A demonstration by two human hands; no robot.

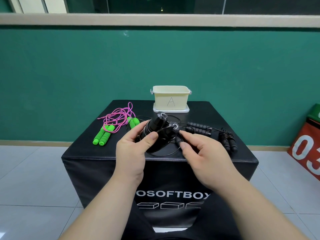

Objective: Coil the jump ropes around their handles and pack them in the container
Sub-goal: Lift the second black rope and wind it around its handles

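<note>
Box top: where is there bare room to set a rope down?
Bare: the front left corner, before the green handles, and the back right corner, beside the cream container. Crowded: the middle, around the left hand and right hand.

I read counter as black, white lettering and white outlined box shapes on front. Container pale cream, black letter A on wall; lid under it white. One rope pink with lighter flecks, its foam handles bright green. Central handles glossy black, end caps silver; thin cable black. Coiled rope and ribbed handles at right all black. Wall teal, floor pale grey tile. Side box red, white numerals.
</note>
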